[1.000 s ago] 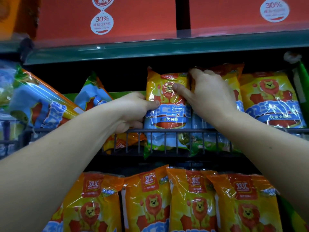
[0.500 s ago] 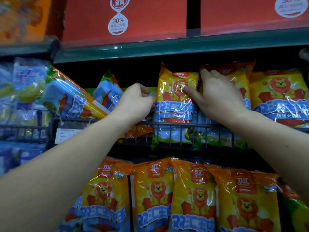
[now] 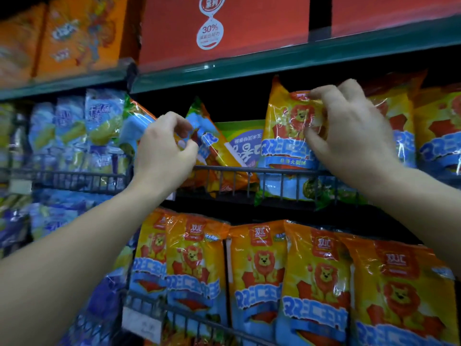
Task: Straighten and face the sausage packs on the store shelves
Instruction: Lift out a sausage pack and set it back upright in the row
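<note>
An upright orange sausage pack with a lion (image 3: 287, 136) stands on the middle shelf behind a black wire rail (image 3: 249, 171). My right hand (image 3: 349, 136) pinches its right edge, thumb on the front and fingers over the top. To its left a similar pack (image 3: 212, 146) leans tilted on its side. My left hand (image 3: 164, 151) has its fingers curled at that pack's upper left edge, pinching the wrapper. Behind, a green pack (image 3: 242, 141) lies flat and upside down. More lion packs (image 3: 404, 131) stand at the right.
The lower shelf holds a row of upright orange lion packs (image 3: 262, 270). Blue and yellow corn sausage packs (image 3: 74, 126) fill the left bay. Red boxes (image 3: 224, 28) and orange boxes (image 3: 74, 33) sit on the top shelf above a green shelf edge (image 3: 274, 61).
The view has shifted left and closer. My left hand moved from the upright pack's left side to the tilted pack. My right hand slid up to the upright pack's top right edge.
</note>
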Motion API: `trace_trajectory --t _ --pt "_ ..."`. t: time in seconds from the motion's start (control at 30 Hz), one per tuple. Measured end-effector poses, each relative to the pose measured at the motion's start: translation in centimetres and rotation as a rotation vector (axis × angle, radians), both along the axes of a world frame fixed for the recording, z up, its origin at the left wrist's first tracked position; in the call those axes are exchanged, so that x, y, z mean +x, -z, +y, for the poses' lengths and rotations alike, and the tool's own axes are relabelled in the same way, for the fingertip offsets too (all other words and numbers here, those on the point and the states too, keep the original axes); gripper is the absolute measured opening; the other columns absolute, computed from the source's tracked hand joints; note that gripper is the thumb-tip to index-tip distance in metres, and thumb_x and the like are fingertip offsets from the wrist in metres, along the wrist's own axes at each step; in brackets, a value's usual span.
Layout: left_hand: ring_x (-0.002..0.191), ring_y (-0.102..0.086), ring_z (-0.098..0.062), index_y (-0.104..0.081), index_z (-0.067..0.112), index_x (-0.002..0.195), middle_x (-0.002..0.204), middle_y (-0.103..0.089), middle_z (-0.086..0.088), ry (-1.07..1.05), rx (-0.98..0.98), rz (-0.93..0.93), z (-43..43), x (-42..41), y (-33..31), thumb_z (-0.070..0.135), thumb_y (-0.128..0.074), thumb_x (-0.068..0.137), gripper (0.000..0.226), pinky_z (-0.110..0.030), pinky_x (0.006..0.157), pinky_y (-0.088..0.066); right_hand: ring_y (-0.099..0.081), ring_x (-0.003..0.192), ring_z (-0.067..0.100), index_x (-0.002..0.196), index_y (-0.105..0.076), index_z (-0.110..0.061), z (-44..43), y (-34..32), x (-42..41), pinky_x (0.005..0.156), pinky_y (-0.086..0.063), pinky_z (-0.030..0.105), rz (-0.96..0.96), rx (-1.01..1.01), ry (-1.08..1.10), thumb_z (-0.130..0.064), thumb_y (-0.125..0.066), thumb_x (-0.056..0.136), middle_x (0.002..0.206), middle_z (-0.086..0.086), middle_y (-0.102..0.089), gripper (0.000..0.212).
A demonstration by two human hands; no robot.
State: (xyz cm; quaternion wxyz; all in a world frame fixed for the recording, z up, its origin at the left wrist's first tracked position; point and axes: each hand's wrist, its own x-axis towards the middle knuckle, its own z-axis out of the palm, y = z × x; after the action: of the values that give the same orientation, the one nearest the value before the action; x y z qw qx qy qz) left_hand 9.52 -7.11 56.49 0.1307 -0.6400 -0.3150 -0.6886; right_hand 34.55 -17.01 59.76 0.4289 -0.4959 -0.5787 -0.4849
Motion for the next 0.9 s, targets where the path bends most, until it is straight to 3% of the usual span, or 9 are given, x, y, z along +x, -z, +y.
trace_trajectory --t 0.1,0.23,0.37,0.5,0.63,0.73,0.9 --pt "0.09 -0.054 -0.022 -0.06 0.02 0.097 0.094 -0.06 0.006 -0.063 0.024 0.037 0.8 -1.7 -0.2 0.015 -0.057 0.08 0.018 -0.04 0.073 -0.047 -0.054 0.091 0.028 0.124 -0.058 -0.013 -0.1 0.6 -1.5 0.062 -0.044 0.035 -0.074 -0.018 -0.043 -0.023 -0.064 0.09 0.111 0.01 -0.051 0.035" --pt "0.097 -0.055 -0.028 -0.064 0.018 0.098 0.092 -0.059 0.007 -0.091 0.077 0.062 2.0 -3.6 -1.0 0.021 -0.052 0.076 0.025 -0.046 0.082 -0.048 -0.054 0.083 0.022 0.116 -0.06 -0.014 0.8 0.8 -4.7 0.068 -0.05 0.041 -0.14 -0.098 -0.119 -0.024 -0.063 0.088 0.098 0.003 -0.054 0.03" --pt "0.107 -0.049 -0.026 -0.066 0.019 0.1 0.099 -0.062 0.005 -0.117 0.135 0.187 3.4 -5.0 -1.2 0.027 -0.048 0.076 0.03 -0.049 0.091 -0.044 -0.057 0.088 0.023 0.121 -0.057 -0.013 3.3 0.5 -8.7 0.078 -0.049 0.04 -0.084 -0.233 -0.165 -0.029 -0.064 0.088 0.095 0.003 -0.06 0.037" --pt "0.11 -0.049 -0.025 -0.068 0.019 0.092 0.102 -0.063 0.006 -0.084 0.236 0.291 5.4 -6.7 -1.2 0.032 -0.051 0.08 0.025 -0.052 0.09 -0.044 -0.058 0.091 0.024 0.131 -0.047 -0.016 5.2 0.2 -11.9 0.077 -0.049 0.036 0.085 -0.422 -0.056 -0.044 -0.066 0.087 0.099 0.004 -0.062 0.056" --pt "0.115 -0.044 -0.02 -0.068 0.022 0.093 0.109 -0.061 0.009 -0.047 0.305 0.337 6.9 -7.7 -0.9 0.029 -0.058 0.081 0.017 -0.038 0.088 -0.033 -0.051 0.09 0.02 0.131 -0.046 -0.014 6.4 -0.4 -13.4 0.071 -0.04 0.031 0.252 -0.612 0.099 -0.057 -0.066 0.082 0.104 -0.003 -0.051 0.068" --pt "0.119 -0.041 -0.017 -0.067 0.024 0.096 0.113 -0.06 0.011 -0.031 0.349 0.376 7.7 -8.2 -0.7 0.028 -0.062 0.081 0.016 -0.03 0.084 -0.02 -0.063 0.089 0.021 0.118 -0.058 -0.015 7.0 -0.9 -14.0 0.081 -0.055 0.038 0.345 -0.673 0.113 -0.057 -0.07 0.079 0.102 0.001 -0.066 0.058" --pt "0.122 -0.039 -0.017 -0.066 0.024 0.1 0.115 -0.059 0.011 0.004 0.39 0.391 8.5 -8.6 -0.6 0.027 -0.064 0.081 0.019 -0.026 0.082 -0.015 -0.066 0.086 0.023 0.107 -0.067 -0.014 7.6 -0.8 -14.5 0.084 -0.057 0.041 0.394 -0.629 0.129 -0.044 -0.075 0.082 0.095 0.006 -0.07 0.04"
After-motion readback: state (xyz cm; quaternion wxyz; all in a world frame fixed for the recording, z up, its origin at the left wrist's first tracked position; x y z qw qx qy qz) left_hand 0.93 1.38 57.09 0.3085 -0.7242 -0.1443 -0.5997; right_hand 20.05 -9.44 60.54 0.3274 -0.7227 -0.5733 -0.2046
